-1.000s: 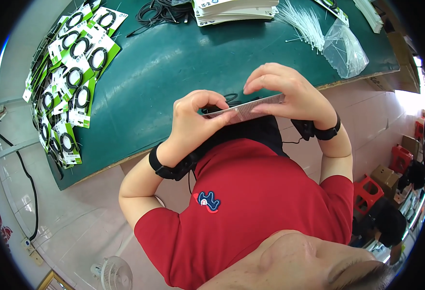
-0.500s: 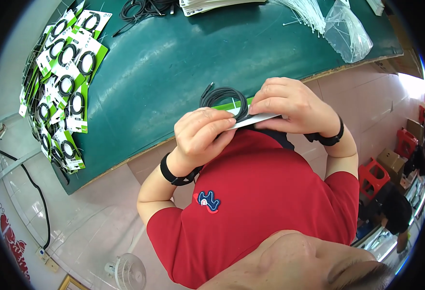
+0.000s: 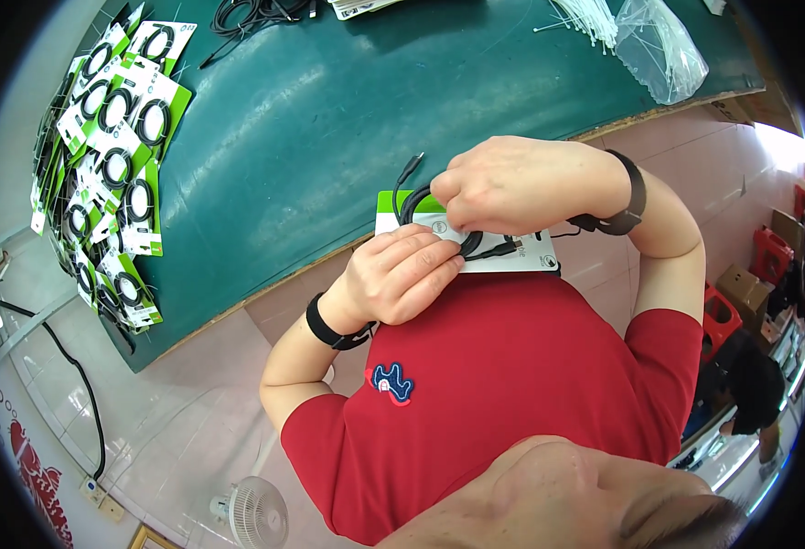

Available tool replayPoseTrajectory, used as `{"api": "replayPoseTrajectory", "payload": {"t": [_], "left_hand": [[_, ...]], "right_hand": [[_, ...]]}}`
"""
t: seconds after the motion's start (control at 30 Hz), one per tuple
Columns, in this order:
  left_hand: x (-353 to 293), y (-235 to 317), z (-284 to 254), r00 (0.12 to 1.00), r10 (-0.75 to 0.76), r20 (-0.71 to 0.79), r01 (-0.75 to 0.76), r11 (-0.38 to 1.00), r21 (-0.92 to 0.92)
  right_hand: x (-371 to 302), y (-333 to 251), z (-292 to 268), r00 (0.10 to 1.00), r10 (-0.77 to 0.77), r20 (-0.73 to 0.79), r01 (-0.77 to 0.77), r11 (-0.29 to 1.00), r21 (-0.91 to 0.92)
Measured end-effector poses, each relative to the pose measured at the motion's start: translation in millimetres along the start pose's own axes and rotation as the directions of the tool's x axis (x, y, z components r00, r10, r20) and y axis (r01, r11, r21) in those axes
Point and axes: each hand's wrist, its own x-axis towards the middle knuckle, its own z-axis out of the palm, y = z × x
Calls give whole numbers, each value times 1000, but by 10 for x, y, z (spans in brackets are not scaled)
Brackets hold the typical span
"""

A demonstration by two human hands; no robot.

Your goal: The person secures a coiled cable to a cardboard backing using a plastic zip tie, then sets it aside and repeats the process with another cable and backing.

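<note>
A white and green backing card [image 3: 532, 255] lies face up in front of my body, with a coiled black cable [image 3: 409, 207] against it. My left hand [image 3: 401, 276] is closed on the card's near left part, its fingers pressing the coil's lower side. Over the middle of the coil, my right hand [image 3: 494, 186] is closed with bent fingers; what its fingertips pinch is hidden. One cable plug [image 3: 411, 167] sticks up beyond the card's far edge. The other plug [image 3: 501, 250] lies across the card's face, right of my left fingers.
Many carded cables [image 3: 114, 165] are piled on the green table [image 3: 311, 128] at its left end. Along the far side are loose black cables [image 3: 256, 16], a card stack [image 3: 361, 7], white cable ties [image 3: 585, 20] and a clear plastic bag [image 3: 660, 55]. The table's near edge is just beyond my hands.
The card has turned from nearly edge-on to face up. My right hand has left its right edge and moved left over the coil. A plug now sticks out farther beyond the card.
</note>
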Motion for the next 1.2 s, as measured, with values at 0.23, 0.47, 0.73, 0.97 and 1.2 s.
{"api": "replayPoseTrajectory", "payload": {"t": [0.23,0.47,0.73,0.97,1.2], "left_hand": [[22,-122,-14,995,-61,-74,58,998,-31],[9,-141,-4,986,-120,-111,113,991,-68],[56,-156,-17,982,-162,-96,154,984,-85],[91,-197,-36,979,-190,-70,179,974,-142],[108,-239,-32,981,-181,-71,170,976,-136]], "right_hand": [[-69,-120,-124,970,78,-231,-101,991,-91],[-279,-58,-56,887,210,-411,-42,923,381],[-194,-18,361,772,351,-531,170,691,703],[-151,46,338,637,-214,-741,186,975,-122],[-211,102,374,680,-215,-701,168,976,-135]]}}
